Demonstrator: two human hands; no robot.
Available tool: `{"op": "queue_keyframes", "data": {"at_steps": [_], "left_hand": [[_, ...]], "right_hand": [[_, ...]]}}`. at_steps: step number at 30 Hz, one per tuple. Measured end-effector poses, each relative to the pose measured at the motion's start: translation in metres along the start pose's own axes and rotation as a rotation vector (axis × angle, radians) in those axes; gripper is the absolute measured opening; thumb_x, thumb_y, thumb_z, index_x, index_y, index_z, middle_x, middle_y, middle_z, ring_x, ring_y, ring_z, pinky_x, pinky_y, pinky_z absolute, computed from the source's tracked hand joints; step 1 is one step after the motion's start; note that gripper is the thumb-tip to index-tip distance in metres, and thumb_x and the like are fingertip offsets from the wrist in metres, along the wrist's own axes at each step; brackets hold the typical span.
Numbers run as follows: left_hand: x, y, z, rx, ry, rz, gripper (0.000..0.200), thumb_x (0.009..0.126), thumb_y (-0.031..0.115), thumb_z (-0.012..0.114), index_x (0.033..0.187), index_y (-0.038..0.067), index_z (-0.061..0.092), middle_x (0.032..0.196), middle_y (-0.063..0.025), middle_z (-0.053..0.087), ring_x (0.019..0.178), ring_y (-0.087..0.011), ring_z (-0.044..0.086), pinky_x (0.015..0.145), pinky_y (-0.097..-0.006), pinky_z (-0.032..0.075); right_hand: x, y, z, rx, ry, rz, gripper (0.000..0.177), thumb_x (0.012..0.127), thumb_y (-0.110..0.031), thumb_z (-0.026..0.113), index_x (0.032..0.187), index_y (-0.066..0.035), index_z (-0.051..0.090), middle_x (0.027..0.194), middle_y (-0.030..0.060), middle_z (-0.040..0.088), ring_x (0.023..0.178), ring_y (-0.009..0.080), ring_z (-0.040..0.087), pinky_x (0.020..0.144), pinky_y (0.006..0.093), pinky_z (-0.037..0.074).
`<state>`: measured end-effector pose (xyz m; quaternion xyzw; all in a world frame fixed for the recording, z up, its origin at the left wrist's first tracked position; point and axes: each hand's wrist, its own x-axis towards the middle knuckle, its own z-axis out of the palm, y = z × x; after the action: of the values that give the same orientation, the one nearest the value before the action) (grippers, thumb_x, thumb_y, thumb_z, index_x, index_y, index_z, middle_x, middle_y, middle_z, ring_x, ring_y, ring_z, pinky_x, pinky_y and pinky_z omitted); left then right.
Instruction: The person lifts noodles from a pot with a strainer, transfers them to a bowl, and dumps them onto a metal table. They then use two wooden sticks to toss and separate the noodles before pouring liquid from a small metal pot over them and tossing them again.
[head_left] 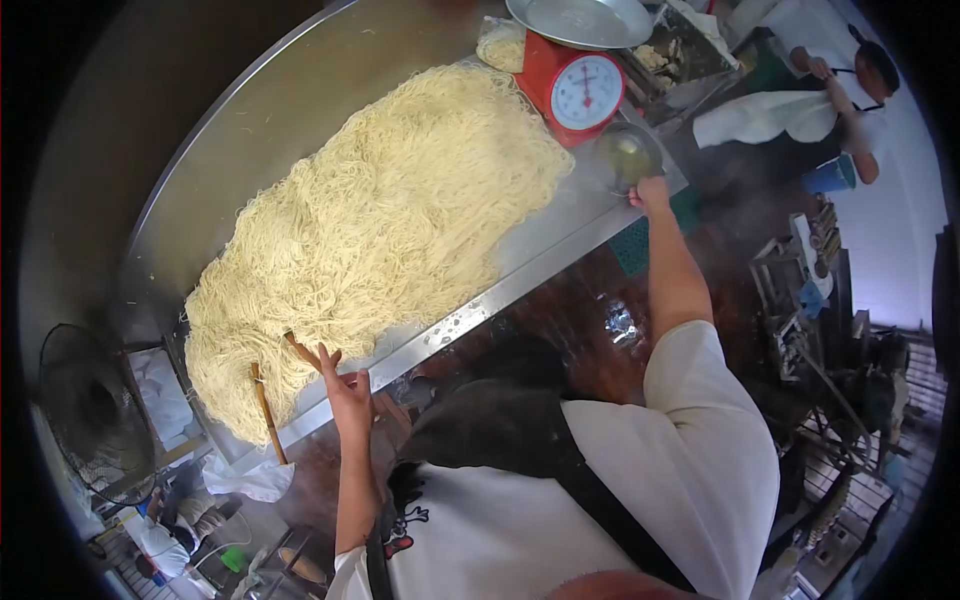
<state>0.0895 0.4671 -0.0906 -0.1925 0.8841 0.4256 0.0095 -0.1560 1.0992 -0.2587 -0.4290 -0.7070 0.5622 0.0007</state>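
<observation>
A large heap of pale yellow noodles [390,220] covers much of the metal tray table [530,245]. At the near left side of the heap, my left hand [350,400] is around a wooden stick [303,349], index finger stretched out, with the stick's far end on the noodles. A second wooden stick [266,410] lies across the tray's edge to the left. My right hand [650,193] is closed at the near rim of a round metal bowl [655,160] with yellowish liquid, at the tray's right end.
Behind the bowl stands a red scale [537,68] with a metal pan [590,20]. A bag of noodles [502,46] sits beside it. A person [845,100] in an apron stands at upper right, near a blue bucket [832,175]. A fan [95,400] is at far left.
</observation>
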Motion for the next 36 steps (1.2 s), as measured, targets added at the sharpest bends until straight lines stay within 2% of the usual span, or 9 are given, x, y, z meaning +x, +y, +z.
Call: {"op": "queue_keyframes", "data": {"at_steps": [5,10,15,19,26,28,31,34,36], "left_hand": [[0.002,0.012,0.025,-0.038,-0.11,-0.039,0.082,0.09,0.003,0.062,0.156,0.009,0.014,0.132,-0.0193,0.053,0.085,-0.0187,0.063,0.074,-0.0311,0.053],[0.04,0.008,0.115,-0.373,-0.413,-0.075,0.07,0.094,0.009,0.061,0.152,0.005,0.023,0.119,-0.0158,0.06,0.083,-0.019,0.064,0.073,-0.0312,0.054],[0.096,0.069,0.272,-0.815,-0.899,-0.268,0.062,0.098,0.031,0.06,0.147,0.002,0.034,0.131,-0.0169,0.055,0.109,-0.0271,0.061,0.091,-0.0389,0.054],[0.111,0.117,0.31,-0.905,-0.885,-0.358,0.066,0.095,0.038,0.062,0.141,-0.001,0.037,0.135,-0.0183,0.051,0.115,-0.0283,0.057,0.092,-0.0441,0.053],[0.1,0.059,0.201,-1.178,-0.789,-0.494,0.036,0.092,0.017,0.055,0.122,-0.001,0.047,0.118,-0.0181,0.058,0.104,-0.0337,0.063,0.088,-0.0521,0.057],[0.092,0.044,0.145,-1.207,-0.665,-0.48,0.034,0.09,0.012,0.053,0.12,-0.004,0.046,0.113,-0.0192,0.059,0.099,-0.032,0.066,0.089,-0.0528,0.057],[0.081,0.007,0.067,-1.138,-0.461,-0.357,0.034,0.09,0.011,0.052,0.12,-0.004,0.046,0.113,-0.0197,0.059,0.098,-0.0296,0.066,0.089,-0.0509,0.058],[0.069,-0.04,-0.011,-1.275,-0.322,-0.311,0.035,0.088,0.008,0.055,0.119,-0.004,0.044,0.106,-0.0147,0.057,0.091,-0.0246,0.065,0.078,-0.0433,0.062],[0.052,-0.069,-0.065,-1.328,-0.182,-0.334,0.035,0.088,0.009,0.055,0.12,-0.004,0.045,0.108,-0.0156,0.058,0.091,-0.0255,0.065,0.077,-0.0423,0.062]], "right_hand": [[0.092,0.028,-0.007,-1.123,-0.175,-0.37,0.031,0.091,-0.015,0.051,0.111,0.008,0.059,0.077,0.0204,0.066,0.061,0.0292,0.066,0.051,0.0407,0.054],[0.04,0.036,0.003,-1.007,0.15,-0.79,0.038,0.088,-0.014,0.053,0.119,0.007,0.057,0.075,0.0193,0.067,0.056,0.0301,0.064,0.049,0.0397,0.051],[-0.042,-0.019,0.026,-0.799,-0.323,-0.248,0.045,0.088,-0.015,0.057,0.128,0.004,0.05,0.074,0.0177,0.066,0.053,0.0246,0.062,0.045,0.0384,0.048],[-0.12,-0.036,0.047,-0.676,-0.361,-0.348,0.031,0.086,-0.013,0.058,0.111,0.005,0.059,0.073,0.0166,0.068,0.053,0.0278,0.065,0.049,0.0417,0.051],[-0.261,-0.084,0.081,-0.654,-0.708,-0.741,0.054,0.088,0.0,0.058,0.14,-0.003,0.042,0.078,0.0102,0.06,0.073,0.0179,0.064,0.062,0.0333,0.05],[-0.337,-0.128,0.092,-0.921,-0.971,-0.846,0.056,0.086,0.0,0.063,0.139,-0.013,0.048,0.085,0.0096,0.059,0.082,0.0218,0.063,0.069,0.0361,0.05],[-0.397,-0.11,0.156,-0.805,-1.23,-1.422,0.058,0.084,0.0,0.063,0.137,-0.022,0.053,0.088,0.0095,0.059,0.077,0.0282,0.06,0.071,0.0383,0.05],[-0.442,-0.098,0.245,-0.592,-1.456,-1.427,0.05,0.084,-0.002,0.063,0.131,-0.021,0.059,0.091,0.0113,0.058,0.084,0.0338,0.06,0.074,0.0433,0.049],[-0.504,-0.106,0.284,-0.833,-1.525,-1.42,0.041,0.084,-0.005,0.066,0.122,-0.019,0.064,0.091,0.0101,0.06,0.084,0.0316,0.061,0.074,0.0412,0.05]]}}
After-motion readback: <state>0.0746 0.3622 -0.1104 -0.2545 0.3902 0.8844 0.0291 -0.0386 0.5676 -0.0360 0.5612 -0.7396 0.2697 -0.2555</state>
